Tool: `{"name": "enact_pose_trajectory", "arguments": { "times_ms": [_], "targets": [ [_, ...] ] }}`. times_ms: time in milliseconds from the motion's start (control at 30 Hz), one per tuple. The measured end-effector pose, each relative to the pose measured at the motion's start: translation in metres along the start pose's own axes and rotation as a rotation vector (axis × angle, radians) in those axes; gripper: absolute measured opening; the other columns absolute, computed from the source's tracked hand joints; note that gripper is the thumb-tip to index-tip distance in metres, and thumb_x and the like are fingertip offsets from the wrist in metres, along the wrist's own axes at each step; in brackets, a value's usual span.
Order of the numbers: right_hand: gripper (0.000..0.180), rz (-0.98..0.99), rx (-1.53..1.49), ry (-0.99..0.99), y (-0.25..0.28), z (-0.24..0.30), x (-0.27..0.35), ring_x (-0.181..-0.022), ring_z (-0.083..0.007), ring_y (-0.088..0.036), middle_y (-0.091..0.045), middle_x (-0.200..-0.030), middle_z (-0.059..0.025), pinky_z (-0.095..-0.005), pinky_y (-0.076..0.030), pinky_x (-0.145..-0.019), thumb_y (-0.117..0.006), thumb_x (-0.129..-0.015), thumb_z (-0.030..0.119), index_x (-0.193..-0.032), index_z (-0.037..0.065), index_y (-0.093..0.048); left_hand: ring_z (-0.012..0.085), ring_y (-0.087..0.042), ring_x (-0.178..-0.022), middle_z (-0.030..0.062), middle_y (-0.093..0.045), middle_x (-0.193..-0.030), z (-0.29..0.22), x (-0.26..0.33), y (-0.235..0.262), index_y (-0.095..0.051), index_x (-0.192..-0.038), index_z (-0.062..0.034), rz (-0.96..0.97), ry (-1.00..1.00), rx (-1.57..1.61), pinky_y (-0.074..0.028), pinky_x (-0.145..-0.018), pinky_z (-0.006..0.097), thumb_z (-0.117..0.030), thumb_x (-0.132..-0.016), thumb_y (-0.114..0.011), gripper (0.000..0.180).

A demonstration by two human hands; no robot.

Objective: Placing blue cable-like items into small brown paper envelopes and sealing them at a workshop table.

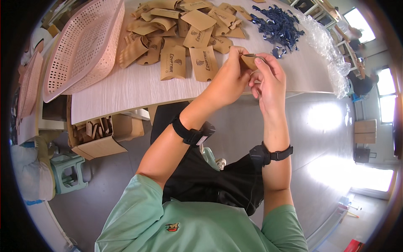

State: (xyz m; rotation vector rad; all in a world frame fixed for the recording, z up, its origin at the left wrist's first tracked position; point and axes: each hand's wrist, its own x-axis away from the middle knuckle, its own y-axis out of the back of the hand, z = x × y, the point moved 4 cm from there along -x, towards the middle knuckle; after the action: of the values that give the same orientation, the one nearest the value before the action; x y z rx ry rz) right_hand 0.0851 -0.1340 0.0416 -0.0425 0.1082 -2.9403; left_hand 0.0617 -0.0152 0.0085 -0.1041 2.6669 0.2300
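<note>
Box (248, 63): brown card, up between both hands just past the table's front edge, apart from the pile; likely raised so both ends can be reached.
Left hand (233, 75): fingers closed on the box's left side, seemingly to steady it; the thumb's exact contact cannot be told.
Right hand (272, 77): thumb and forefinger together at the box's upper right end, the others curled loosely below, perhaps to leave the fingertips free for fine work.
Dark tip (250, 55): shows at the box's top, between the hands; too small to name.
Pile (199, 37): similar boxes heaped loosely beyond the left hand, probably for easy reach.
Blue pieces (279, 27): a tangled heap beyond the right hand, apart from most boxes, which seems to prevent mixing.
Plastic (329, 54): clear and crumpled, along the table's right edge, perhaps pushed aside.
Basket (79, 54): pink, left of the pile, tilted.
Table (126, 96): pale, wood-grained, carrying the heaps.
Carton (131, 127): open below the table, holding brown card.
</note>
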Motion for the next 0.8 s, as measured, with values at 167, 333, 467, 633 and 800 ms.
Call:
{"name": "enact_pose_trajectory", "arguments": {
  "times_ms": [167,333,467,633,800],
  "targets": [
    [0.015,0.019,-0.165,-0.004,-0.011,-0.008,-0.002,-0.054,-0.0117,-0.06,-0.064,-0.083,-0.0063,-0.0243,-0.035,-0.034,-0.054,-0.094,0.014,-0.107,0.005,-0.054,0.0238,-0.065,-0.082,0.019,-0.061,-0.099,-0.006,-0.003,-0.002,-0.03,-0.123,-0.0023,-0.055,0.206,0.491,-0.051,-0.071,0.036,-0.008,-0.099,-0.046,0.029],
    [0.015,-0.063,-0.19,0.064,-0.013,-0.016,-0.003,-0.051,-0.0123,-0.06,-0.064,-0.081,-0.0053,-0.0246,-0.037,-0.034,-0.05,-0.094,0.012,-0.107,0.006,-0.053,0.0193,-0.064,-0.086,0.0146,-0.063,-0.1,-0.01,-0.004,-0.004,-0.035,-0.129,-0.0022,-0.08,0.252,0.351,-0.051,-0.072,0.031,-0.012,-0.099,-0.04,0.031],
    [0.016,-0.075,-0.196,0.134,-0.017,-0.017,-0.004,-0.054,-0.0121,-0.06,-0.065,-0.084,-0.0058,-0.024,-0.042,-0.037,-0.049,-0.093,0.009,-0.104,0.003,-0.059,0.0165,-0.063,-0.088,0.0113,-0.065,-0.098,-0.006,-0.01,-0.006,-0.052,-0.123,0.0006,-0.113,0.292,0.361,-0.052,-0.075,0.028,-0.011,-0.095,-0.034,0.035],
    [0.02,-0.086,-0.146,0.296,-0.01,-0.026,-0.015,-0.068,-0.0127,-0.063,-0.065,-0.088,-0.0064,-0.0264,-0.05,-0.047,-0.048,-0.091,0.007,-0.1,0.001,-0.064,0.0163,-0.063,-0.086,0.0116,-0.065,-0.097,-0.006,-0.012,-0.006,-0.058,-0.118,0.0018,-0.128,0.24,0.305,-0.052,-0.077,0.029,-0.01,-0.092,-0.035,0.037],
    [0.019,-0.094,-0.227,0.088,-0.017,-0.013,-0.007,-0.079,-0.0131,-0.061,-0.065,-0.091,-0.0074,-0.0249,-0.051,-0.066,-0.049,-0.09,0.006,-0.099,0.0,-0.065,0.0166,-0.063,-0.09,0.0127,-0.064,-0.101,-0.009,-0.013,-0.003,-0.054,-0.122,0.0019,-0.067,0.307,0.299,-0.052,-0.079,0.029,-0.011,-0.093,-0.036,0.037]
  ]
}}
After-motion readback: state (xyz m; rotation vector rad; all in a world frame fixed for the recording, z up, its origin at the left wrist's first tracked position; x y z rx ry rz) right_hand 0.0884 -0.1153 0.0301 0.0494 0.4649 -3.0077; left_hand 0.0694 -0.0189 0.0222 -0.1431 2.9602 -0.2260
